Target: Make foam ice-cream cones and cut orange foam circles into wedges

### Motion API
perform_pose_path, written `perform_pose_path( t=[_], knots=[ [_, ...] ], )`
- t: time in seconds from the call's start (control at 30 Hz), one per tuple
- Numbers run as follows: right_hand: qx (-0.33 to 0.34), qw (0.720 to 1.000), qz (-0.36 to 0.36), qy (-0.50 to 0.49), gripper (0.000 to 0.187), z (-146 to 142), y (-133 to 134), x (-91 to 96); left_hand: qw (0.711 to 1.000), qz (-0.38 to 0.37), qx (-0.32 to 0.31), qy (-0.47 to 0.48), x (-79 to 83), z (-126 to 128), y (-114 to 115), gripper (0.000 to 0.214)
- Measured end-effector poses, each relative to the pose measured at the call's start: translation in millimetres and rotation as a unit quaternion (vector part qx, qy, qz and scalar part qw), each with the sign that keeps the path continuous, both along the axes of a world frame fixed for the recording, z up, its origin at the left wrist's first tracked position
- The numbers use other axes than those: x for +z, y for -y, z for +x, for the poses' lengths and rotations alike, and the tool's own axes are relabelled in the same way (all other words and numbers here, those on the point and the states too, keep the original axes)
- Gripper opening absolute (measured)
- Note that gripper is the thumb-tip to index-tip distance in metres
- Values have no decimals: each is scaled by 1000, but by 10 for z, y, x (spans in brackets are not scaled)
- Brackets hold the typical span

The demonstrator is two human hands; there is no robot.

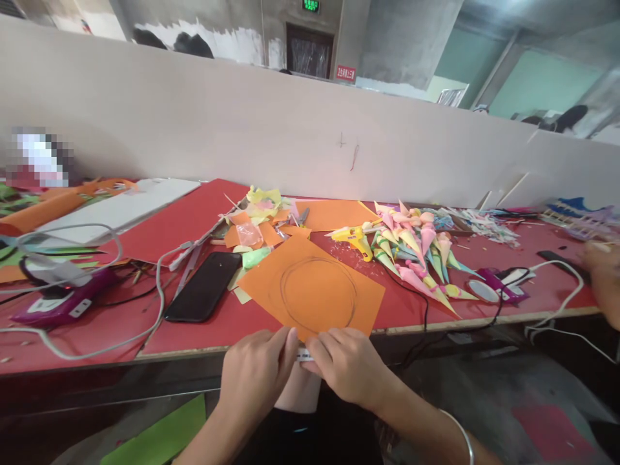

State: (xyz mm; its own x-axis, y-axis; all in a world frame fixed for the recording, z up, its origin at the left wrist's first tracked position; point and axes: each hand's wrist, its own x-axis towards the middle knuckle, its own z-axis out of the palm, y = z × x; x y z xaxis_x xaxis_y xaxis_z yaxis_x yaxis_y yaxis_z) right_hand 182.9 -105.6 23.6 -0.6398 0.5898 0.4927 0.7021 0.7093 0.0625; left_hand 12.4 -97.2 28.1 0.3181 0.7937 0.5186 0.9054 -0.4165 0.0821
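My left hand (259,371) and my right hand (346,365) come together at the table's front edge, fingers curled. Between them shows a small white object (304,354) with dark print, gripped from both sides; its ends are hidden inside the fingers. Just beyond them lies an orange paper sheet (320,290) with a rough circle drawn on it in dark lines. The near corner of the sheet reaches down to my fingertips.
Left of the sheet lies a black phone (203,287). Behind it are scissors (304,216), a yellow glue gun (356,242) and paper cones (411,245). Purple power strips (68,300) with trailing cables flank the work. Another person's hand (603,278) is at the right.
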Motion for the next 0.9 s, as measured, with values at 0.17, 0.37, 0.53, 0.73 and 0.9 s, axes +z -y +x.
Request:
perform_pose_path(
  t=[0.17, 0.37, 0.53, 0.73, 0.9],
  knots=[
    [-11, 999, 32, 20, 28, -47, 62, 15, 1000, -22, -1, 9, -3, 89, 7, 50],
    [-6, 998, -54, 23, 23, -32, 41, 61, 995, -86, -46, 3, 16, 54, -5, 49],
    [-60, 979, -193, -15, 15, 65, -142, 52, 960, -240, -113, 86, 94, -105, -297, 44],
    [-116, 933, -310, -142, 27, 320, -363, -35, 990, -107, 89, -1, -168, -409, -877, 49],
    [-125, 915, -338, -180, 29, 304, -623, -7, 986, -100, 119, -59, -396, -465, -967, 50]
  ],
)
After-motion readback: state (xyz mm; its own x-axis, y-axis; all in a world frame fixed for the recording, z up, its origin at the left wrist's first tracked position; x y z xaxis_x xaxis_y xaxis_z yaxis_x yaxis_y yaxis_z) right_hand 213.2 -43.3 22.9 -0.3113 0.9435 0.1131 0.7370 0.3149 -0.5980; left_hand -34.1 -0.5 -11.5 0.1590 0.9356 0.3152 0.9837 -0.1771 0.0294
